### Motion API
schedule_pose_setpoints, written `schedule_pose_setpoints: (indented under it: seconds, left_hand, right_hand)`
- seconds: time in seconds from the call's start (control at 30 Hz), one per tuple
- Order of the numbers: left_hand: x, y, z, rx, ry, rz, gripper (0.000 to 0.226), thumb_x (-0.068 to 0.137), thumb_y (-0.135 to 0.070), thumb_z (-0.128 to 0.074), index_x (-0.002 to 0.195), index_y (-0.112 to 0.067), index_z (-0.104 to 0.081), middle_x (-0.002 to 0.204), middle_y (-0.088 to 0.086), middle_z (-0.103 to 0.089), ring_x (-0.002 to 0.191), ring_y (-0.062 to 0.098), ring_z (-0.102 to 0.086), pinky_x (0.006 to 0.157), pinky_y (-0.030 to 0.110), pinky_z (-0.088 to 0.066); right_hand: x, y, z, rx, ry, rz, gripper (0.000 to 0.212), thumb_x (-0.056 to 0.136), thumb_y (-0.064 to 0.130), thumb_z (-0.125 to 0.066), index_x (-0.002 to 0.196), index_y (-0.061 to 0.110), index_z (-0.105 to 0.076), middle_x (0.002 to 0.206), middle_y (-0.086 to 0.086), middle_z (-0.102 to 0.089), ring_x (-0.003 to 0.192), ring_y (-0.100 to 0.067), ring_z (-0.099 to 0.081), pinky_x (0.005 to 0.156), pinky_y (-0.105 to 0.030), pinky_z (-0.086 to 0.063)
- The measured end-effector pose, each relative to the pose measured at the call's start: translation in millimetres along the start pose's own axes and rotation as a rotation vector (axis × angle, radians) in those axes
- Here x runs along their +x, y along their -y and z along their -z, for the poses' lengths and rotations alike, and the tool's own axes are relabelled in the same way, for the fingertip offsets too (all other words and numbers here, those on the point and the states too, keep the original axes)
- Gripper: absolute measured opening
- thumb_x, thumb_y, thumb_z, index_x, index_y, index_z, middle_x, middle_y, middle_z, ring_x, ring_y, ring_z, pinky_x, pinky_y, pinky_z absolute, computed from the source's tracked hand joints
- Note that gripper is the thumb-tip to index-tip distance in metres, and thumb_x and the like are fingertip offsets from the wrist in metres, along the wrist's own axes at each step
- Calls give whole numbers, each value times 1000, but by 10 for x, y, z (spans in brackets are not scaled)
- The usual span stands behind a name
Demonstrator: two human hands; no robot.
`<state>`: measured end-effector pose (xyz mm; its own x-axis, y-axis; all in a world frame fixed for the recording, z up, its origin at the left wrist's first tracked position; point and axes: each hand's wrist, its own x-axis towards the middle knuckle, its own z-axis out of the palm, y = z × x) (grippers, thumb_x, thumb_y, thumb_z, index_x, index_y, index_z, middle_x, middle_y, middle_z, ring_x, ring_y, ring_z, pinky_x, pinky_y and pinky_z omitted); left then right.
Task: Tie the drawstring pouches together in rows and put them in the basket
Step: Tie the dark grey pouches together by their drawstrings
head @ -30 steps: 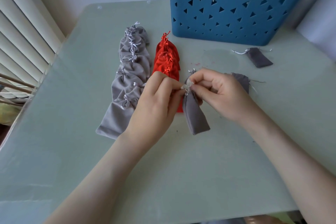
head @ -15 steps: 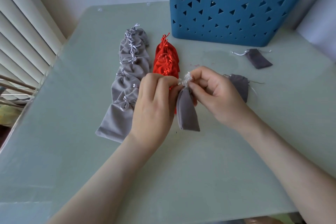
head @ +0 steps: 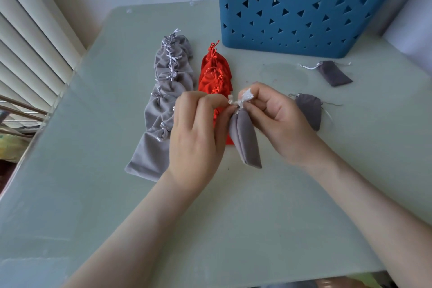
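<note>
Presently, at centre frame, the left hand (head: 196,131) and right hand (head: 278,121) are pinching the white cords (head: 244,98) atop a grey pouch (head: 245,140), holding it up, apparently to knot it, while the grey row (head: 163,110) and red row (head: 215,75) are lying outside the blue basket (head: 304,14) at upper right.

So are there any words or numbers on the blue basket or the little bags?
None: no word, label or number shows anywhere.
The blue basket has only triangle holes.
The grey row, the red row, the held pouch and the two loose pouches are plain cloth.
</note>
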<state>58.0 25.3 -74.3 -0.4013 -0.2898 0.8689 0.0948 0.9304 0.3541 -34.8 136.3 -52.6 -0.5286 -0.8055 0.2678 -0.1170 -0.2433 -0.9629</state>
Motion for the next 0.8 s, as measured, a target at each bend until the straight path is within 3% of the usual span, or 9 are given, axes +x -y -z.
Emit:
schedule_pose_setpoints:
  seconds: [0.13,0.27,0.37,0.47,0.8]
  left_hand:
    - [9,-4,-4,0,38,-51,9,96,-12,-52,101,-9,-59,97,0,-43,84,19,-49,83,17,-38]
    - [18,30,13,-6,60,-66,8,92,-4,-58,99,-4,-62,97,1,-44,82,20,-51,83,19,-39]
    - [39,44,29,-15,73,-76,7,92,-5,-59,99,-6,-60,95,2,-48,82,19,-51,82,19,-40]
    - [56,31,44,41,104,-84,4,88,0,-64,92,2,-65,86,14,-59,80,23,-51,79,25,-41]
    - [58,0,57,59,160,-24,6,85,1,-66,90,5,-65,84,18,-58,79,25,-51,75,29,-43]
  right_hand:
    - [-10,2,-6,37,-6,-3,17,95,9,-45,86,20,-55,75,-2,-57,66,-9,-48,62,-15,-43]
    - [-8,23,-18,43,-15,-10,24,98,2,-41,85,18,-52,65,15,-57,56,3,-46,55,-9,-38]
    - [-3,18,-24,36,-12,-10,23,98,3,-42,84,19,-53,66,14,-56,57,2,-46,56,-10,-39]
    - [12,-11,-2,4,-24,-19,17,94,11,-47,85,22,-56,70,8,-58,63,-3,-48,62,-14,-42]
    - [14,-16,1,-49,-32,-11,14,92,11,-47,86,22,-55,70,11,-59,65,-4,-48,64,-14,-42]
